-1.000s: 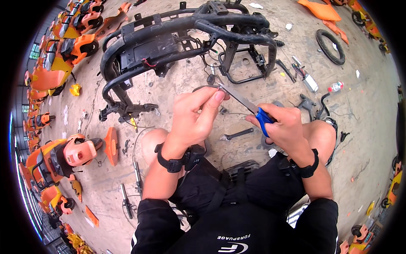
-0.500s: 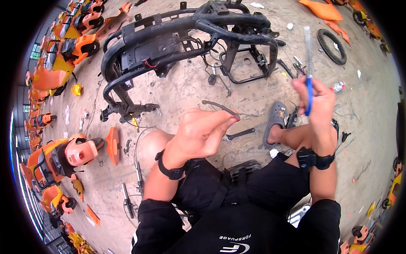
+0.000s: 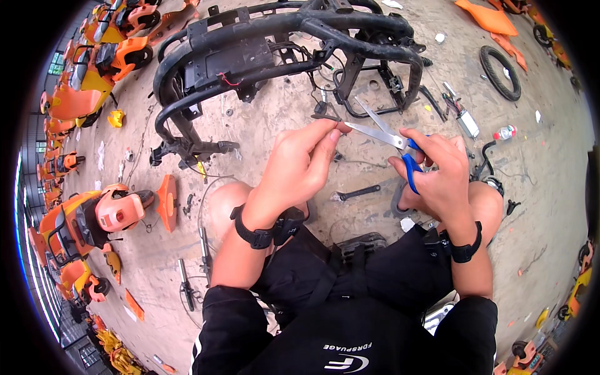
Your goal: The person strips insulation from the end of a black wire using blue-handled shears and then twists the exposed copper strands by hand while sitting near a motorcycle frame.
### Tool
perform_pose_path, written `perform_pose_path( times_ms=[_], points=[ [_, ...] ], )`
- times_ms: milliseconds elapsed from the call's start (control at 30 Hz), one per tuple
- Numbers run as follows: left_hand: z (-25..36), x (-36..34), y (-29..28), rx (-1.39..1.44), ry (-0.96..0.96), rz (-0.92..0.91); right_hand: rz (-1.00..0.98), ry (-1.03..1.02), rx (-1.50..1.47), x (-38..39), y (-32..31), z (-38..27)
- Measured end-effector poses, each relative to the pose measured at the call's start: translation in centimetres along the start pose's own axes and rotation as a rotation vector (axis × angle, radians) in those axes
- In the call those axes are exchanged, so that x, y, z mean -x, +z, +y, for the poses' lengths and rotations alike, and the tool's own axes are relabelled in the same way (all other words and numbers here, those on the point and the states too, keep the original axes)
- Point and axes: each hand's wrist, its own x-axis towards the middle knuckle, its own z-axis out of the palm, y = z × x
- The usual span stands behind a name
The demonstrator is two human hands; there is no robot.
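Observation:
My left hand (image 3: 294,169) pinches a short dark wire or thin sleeve (image 3: 326,117) between thumb and forefinger. My right hand (image 3: 440,172) grips scissors (image 3: 375,132) with blue handles, their blades spread apart. The lower blade's tip is at the dark piece by my left fingertips; I cannot tell whether it touches. Beyond both hands stands a black tubular metal vehicle frame (image 3: 294,24) with wiring. An open-ended wrench (image 3: 359,192) lies on the floor below my hands, between my bent knees.
Orange scooters (image 3: 75,100) line the left side. A loose tyre (image 3: 515,94), orange panels (image 3: 484,19), a plastic bottle (image 3: 504,132) and a silver box (image 3: 467,123) lie right. Metal tubes (image 3: 183,275) lie at lower left on the concrete floor (image 3: 531,206).
My right hand swung the scissors up and right half a second ago, and has returned leftward with the blades opened. My left hand has risen back with the dark piece.

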Motion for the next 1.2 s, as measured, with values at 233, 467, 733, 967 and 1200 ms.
perform_pose_path(
  times_ms=[233, 467, 733, 967, 1200],
  points=[
    [0.2, 0.0, -0.2, -0.056, -0.051, 0.001, 0.014, -0.044, 0.078, 0.2, -0.1, 0.0],
    [0.5, 0.0, -0.1, -0.07, -0.067, -0.007, 0.059, -0.094, 0.135, 0.5, 0.2, 0.4],
    [0.2, 0.0, -0.2, -0.105, -0.071, -0.005, 0.059, -0.126, 0.128, 0.4, 0.1, 0.3],
    [0.4, 0.0, -0.2, -0.164, -0.074, -0.023, 0.029, -0.153, 0.15, 0.7, -0.1, 0.4],
    [-1.2, 0.3, 0.3, -0.375, 0.066, -0.062, -0.09, -0.191, 0.202, 1.0, 0.0, 1.0]
  ],
)
